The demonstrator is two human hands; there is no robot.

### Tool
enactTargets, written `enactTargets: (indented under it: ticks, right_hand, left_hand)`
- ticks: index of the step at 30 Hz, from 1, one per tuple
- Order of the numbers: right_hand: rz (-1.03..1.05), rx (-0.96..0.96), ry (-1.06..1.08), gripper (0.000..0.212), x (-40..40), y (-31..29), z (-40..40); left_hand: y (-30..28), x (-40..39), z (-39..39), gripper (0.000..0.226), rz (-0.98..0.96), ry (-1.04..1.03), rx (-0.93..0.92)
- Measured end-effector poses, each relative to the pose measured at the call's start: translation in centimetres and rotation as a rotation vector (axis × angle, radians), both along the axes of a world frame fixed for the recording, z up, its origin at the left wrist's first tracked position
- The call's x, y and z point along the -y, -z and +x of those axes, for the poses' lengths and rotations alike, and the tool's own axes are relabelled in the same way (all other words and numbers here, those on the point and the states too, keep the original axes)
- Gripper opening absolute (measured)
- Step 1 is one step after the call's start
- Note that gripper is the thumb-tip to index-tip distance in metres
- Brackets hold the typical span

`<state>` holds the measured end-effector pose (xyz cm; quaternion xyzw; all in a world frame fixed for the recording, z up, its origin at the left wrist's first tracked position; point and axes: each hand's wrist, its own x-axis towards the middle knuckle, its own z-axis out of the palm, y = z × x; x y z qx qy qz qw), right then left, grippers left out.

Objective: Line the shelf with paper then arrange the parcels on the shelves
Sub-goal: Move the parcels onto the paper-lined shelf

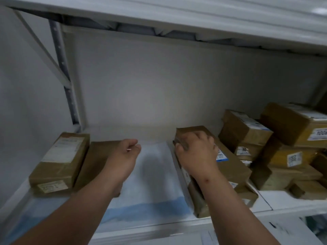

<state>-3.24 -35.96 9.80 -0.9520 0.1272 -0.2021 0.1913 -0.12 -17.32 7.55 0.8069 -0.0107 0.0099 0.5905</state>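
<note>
Head view looks down into a white metal shelf [177,225] whose floor is covered by a pale sheet of lining paper with a blue band along its near edge [155,183]. At the left end of the shelf a long brown paper-wrapped parcel with a white label on top [60,161] lies lengthwise from near to far, and just beside it on the right lies a second plain brown parcel [95,161], partly hidden by the left forearm. The left hand [123,152] hangs over the far right corner of that second parcel with its fingers curled loosely inward; they close on nothing that can be seen, and whether the hand touches the parcel cannot be told. A bare stretch of lining paper lies between the two hands. To the right of it, the right hand [196,152] presses down with bent fingers on the top of a flat brown cardboard parcel [191,133], gripping its near left edge; this parcel sits on top of a longer brown parcel bearing a blue-and-white label [230,167]. Farther right, a loose heap of brown and yellowish boxes with white printed labels [276,149] is piled against the white back wall [159,85]. An upper white shelf board [194,15] runs across the top of the view. Motion blur softens the label print, so it cannot be read.
</note>
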Motion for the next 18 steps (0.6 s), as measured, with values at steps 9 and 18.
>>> enactTargets:
  ticks: [9,18]
  right_hand:
    - [0.087,-0.442,0.267,0.057,11.9,0.2,-2.3]
    - [0.624,-0.201,-0.031,0.043,13.8,1.1,-2.8]
  left_hand:
    - [3.7,11.0,-2.4,0.023,-0.134,0.278,-0.403]
    - [4.0,15.1,-3.4,0.036,-0.346,0.234,-0.44]
